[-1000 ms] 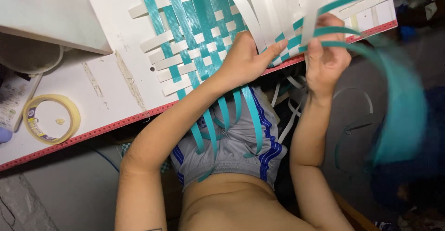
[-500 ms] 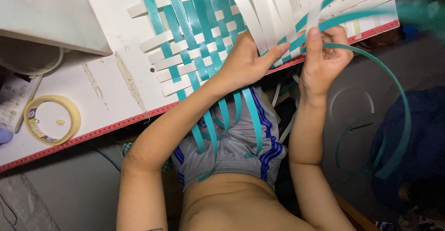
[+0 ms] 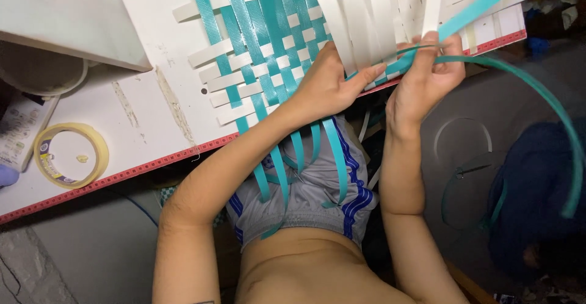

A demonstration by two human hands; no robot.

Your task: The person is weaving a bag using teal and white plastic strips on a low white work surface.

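Teal strap [image 3: 537, 96] – pinched in the right hand [image 3: 424, 81] at the tabletop's near edge, thumb and fingertips closed on it just where it comes out of the woven mat [image 3: 274, 54]. From that grip one end runs up & right over the white strips [image 3: 366, 17]; the other swings out right in a wide arc, off the tabletop, curving down past the person's right side. Strap is in the air beyond the hand, not lying on anything.

Left hand [image 3: 326, 87] lies palm-down on the mat's near edge, fingers [image 3: 366, 75] stretched toward the right hand, flat on the strips, tips just beside the pinch; not closed round anything.

Mat: teal & white strips crossed over-under, on a white tabletop [image 3: 134, 108] w/ red edge. Loose teal ends hang off the edge over the person's grey shorts [image 3: 305, 200].

Far left on the tabletop: roll of yellowish tape [image 3: 70, 154], well apart from both hands.
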